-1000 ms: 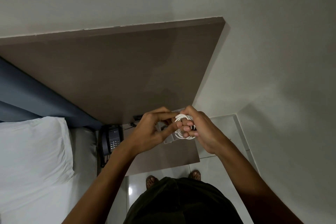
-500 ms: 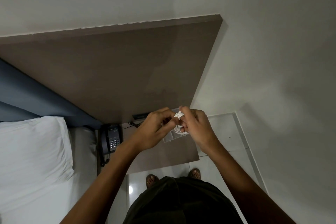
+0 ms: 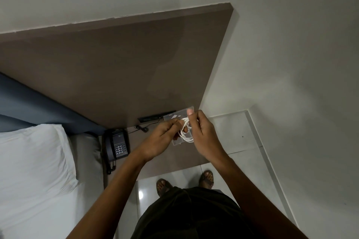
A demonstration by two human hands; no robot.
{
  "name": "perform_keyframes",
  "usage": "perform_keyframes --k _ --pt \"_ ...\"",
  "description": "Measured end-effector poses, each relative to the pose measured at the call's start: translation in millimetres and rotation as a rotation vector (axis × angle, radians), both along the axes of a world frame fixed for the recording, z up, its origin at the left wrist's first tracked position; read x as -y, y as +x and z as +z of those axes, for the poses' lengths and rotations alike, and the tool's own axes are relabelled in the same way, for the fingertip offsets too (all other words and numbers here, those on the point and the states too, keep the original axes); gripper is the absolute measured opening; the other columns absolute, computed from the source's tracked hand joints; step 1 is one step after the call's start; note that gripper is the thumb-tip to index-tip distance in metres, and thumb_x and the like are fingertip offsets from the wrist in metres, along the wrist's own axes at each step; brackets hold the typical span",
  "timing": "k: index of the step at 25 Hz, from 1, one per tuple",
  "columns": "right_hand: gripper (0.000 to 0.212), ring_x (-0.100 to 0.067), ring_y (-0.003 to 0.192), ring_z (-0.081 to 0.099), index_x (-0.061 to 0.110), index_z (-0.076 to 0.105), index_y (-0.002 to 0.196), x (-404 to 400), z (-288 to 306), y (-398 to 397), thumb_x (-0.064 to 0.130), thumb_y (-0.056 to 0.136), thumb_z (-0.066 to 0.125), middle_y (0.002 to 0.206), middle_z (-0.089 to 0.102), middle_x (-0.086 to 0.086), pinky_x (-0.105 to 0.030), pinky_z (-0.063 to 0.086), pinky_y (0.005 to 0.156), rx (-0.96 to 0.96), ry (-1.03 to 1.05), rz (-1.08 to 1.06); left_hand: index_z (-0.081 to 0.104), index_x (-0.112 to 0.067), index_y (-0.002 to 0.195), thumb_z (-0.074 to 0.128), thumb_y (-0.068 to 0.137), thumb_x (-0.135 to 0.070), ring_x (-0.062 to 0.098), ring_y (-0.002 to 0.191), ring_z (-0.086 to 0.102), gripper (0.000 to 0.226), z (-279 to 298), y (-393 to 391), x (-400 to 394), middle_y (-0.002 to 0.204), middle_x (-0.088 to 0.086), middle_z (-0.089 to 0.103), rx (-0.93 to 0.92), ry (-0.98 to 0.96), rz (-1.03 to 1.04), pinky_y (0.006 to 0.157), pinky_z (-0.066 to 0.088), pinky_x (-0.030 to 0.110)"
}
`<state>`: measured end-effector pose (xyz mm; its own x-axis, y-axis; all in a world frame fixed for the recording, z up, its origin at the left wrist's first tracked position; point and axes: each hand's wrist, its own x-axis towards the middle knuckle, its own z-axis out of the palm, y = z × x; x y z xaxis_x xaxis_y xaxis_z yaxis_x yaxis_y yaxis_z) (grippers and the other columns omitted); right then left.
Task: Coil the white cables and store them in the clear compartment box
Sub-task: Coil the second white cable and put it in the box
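A white cable (image 3: 186,134), wound into a small loose coil, hangs between my two hands above the bedside table. My left hand (image 3: 161,138) pinches the coil's left side with its fingertips. My right hand (image 3: 202,135) grips the coil's right side, thumb raised. Directly beneath the hands lies the clear compartment box (image 3: 175,119) on the brown bedside table (image 3: 165,163); only its far edge and a near corner show, and something white lies in a far compartment. The rest of the box is hidden by my hands.
A black desk phone (image 3: 117,144) sits at the table's left end, with a thin black cord (image 3: 141,128) and a dark wall socket strip (image 3: 155,118) behind. The bed with a white pillow (image 3: 33,161) is left. A tall brown headboard panel (image 3: 116,73) backs the table. My feet stand on white tiles.
The coil has loosened from a tight bundle pressed between both hands into an open loop, and my hands have moved slightly apart over the box.
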<state>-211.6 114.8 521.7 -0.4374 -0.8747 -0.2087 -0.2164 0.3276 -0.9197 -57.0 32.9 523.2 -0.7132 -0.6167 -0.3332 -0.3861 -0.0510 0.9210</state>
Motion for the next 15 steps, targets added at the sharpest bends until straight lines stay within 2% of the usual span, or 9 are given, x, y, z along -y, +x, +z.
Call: perform_keyframes --k 2,4,6,8,9,13,15 --pt "0.035 -0.017 0.084 0.078 0.025 0.062 0.100 -0.8 -11.2 1.7 0.056 0.109 0.048 0.090 0.077 0.000 -0.049 0.068 0.079 -0.041 -0.002 0.011 0.069 0.005 0.111 0.041 0.119 -0.031 0.002 0.076 0.057 0.046 -10.8 3.5 -2.0 0.093 0.007 0.064 -0.017 0.135 0.056 0.075 0.052 0.017" --pt "0.024 -0.013 0.093 0.078 0.030 0.063 0.108 -3.4 -22.0 3.4 0.052 0.108 0.054 0.099 0.078 0.004 -0.041 0.068 0.084 -0.057 -0.032 0.008 0.070 0.003 0.109 0.044 0.118 -0.035 0.009 0.078 0.055 0.047 -20.3 6.3 -3.9 0.093 0.007 0.063 -0.079 0.319 0.142 0.077 0.049 0.026" --pt "0.022 -0.012 0.100 0.077 0.027 0.066 0.115 -6.6 -27.9 6.5 0.047 0.107 0.059 0.107 0.078 0.005 -0.036 0.067 0.088 -0.050 -0.066 -0.016 0.073 -0.005 0.110 0.047 0.117 -0.035 0.012 0.076 0.051 0.040 -28.5 9.5 -5.3 0.088 0.004 0.062 -0.176 0.527 0.174 0.076 0.045 0.031" --pt "0.028 -0.012 0.099 0.078 0.019 0.069 0.115 -9.1 -29.5 11.8 0.044 0.105 0.061 0.106 0.080 0.002 -0.036 0.067 0.087 -0.065 -0.103 -0.063 0.074 -0.008 0.113 0.052 0.115 -0.032 0.011 0.074 0.050 0.033 -34.1 13.2 -6.9 0.086 -0.001 0.066 -0.262 0.700 0.166 0.073 0.044 0.030" --pt "0.028 -0.014 0.097 0.079 0.014 0.070 0.113 -10.1 -30.2 15.2 0.040 0.105 0.063 0.105 0.081 -0.001 -0.038 0.068 0.086 -0.082 -0.123 -0.088 0.075 -0.007 0.114 0.053 0.114 -0.031 0.010 0.073 0.050 0.032 -36.5 15.9 -6.2 0.087 -0.002 0.067 -0.253 0.713 0.160 0.073 0.044 0.029" --pt "0.017 -0.023 0.091 0.080 0.000 0.071 0.106 -15.4 -33.3 30.3 0.017 0.105 0.070 0.099 0.081 -0.013 -0.049 0.066 0.078 -0.141 -0.168 -0.141 0.079 -0.003 0.112 0.054 0.115 -0.031 0.011 0.078 0.048 0.038 -43.3 28.0 0.0 0.091 0.003 0.065 -0.062 0.517 0.113 0.078 0.042 0.031" --pt "0.017 -0.027 0.091 0.080 -0.003 0.070 0.105 -16.4 -34.1 35.3 0.014 0.105 0.070 0.099 0.080 -0.016 -0.052 0.066 0.077 -0.156 -0.168 -0.138 0.083 -0.008 0.113 0.053 0.115 -0.025 0.012 0.082 0.055 0.034 -42.6 32.5 -0.2 0.098 0.004 0.073 -0.094 0.565 0.121 0.079 0.045 0.030"
